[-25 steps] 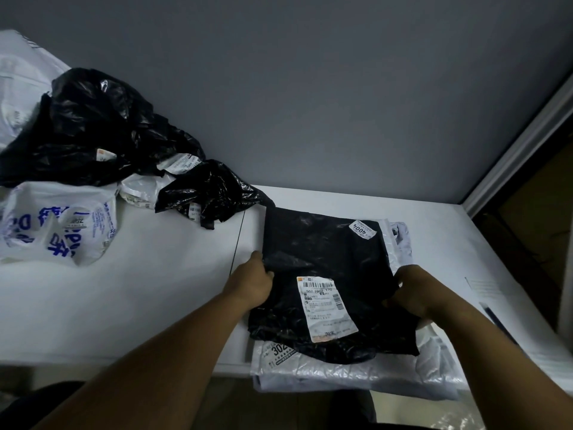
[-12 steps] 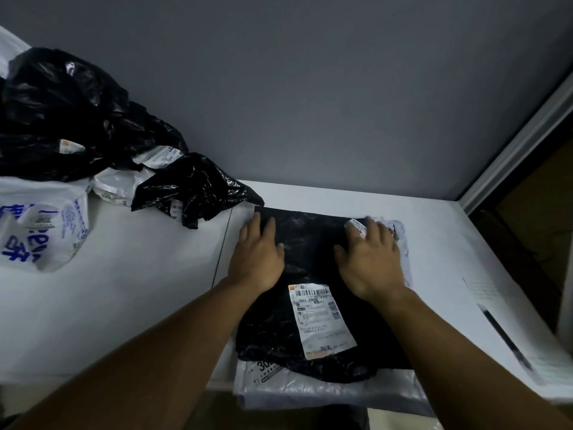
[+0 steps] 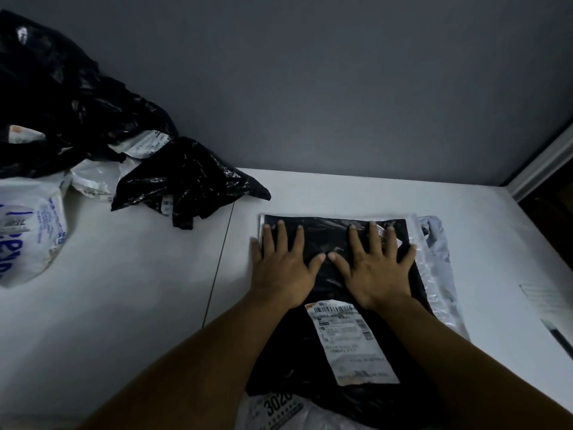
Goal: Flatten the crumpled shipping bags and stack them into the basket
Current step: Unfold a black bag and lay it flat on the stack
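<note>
**Both palms press a black bag flat on the stack**

The white table (image 3: 139, 305) carries everything. At its far left corner lies a heap of crumpled bags (image 3: 62, 103), black and white, not yet flattened. Toward the front edge, right of the middle, a black shipping bag (image 3: 310, 367) lies spread on white bags (image 3: 440, 268) whose edges show past its far, right and near sides; this looks like a flattened stack built before loading. The basket is not in view. The left hand (image 3: 280, 271) and right hand (image 3: 376, 271) lie side by side on the bag's far half, palms down, fingers straight and fanned wide, holding nothing. The spread likely pushes air and creases toward the far edge. A white label (image 3: 350, 339) lies face up between the forearms.
</note>
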Demonstrator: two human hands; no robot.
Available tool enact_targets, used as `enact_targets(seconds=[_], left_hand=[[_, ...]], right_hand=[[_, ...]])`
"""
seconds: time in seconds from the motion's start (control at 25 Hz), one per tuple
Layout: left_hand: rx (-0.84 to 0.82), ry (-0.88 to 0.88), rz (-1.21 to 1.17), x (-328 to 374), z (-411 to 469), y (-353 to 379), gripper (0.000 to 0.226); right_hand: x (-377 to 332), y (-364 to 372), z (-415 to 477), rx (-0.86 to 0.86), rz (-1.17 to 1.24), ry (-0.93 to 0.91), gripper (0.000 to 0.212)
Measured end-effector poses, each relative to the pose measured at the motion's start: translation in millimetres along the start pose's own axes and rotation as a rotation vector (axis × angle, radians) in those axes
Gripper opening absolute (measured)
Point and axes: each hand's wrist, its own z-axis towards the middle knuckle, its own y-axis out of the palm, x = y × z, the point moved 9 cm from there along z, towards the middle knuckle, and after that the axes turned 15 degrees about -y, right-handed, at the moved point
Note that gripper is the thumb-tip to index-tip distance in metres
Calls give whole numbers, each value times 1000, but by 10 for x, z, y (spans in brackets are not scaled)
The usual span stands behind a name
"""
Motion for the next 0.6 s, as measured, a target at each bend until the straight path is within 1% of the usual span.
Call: enact_targets(seconds=[0.2,0.36,0.52,0.6], left_hand=[[51,3,46,-55,11,74,80],[46,-11,49,-50,14,29,80],[114,33,-37,-22,-176,-263,75],[99,60,-91,-36,-386,-365,70]], right_hand=[[-16,110,19,-6,-12,-7,82],[-7,101,39,-18,1,-4,84],[-55,-143,-3,26,32,-6,86],[-154,-295,-111,42,41,-25,84]])
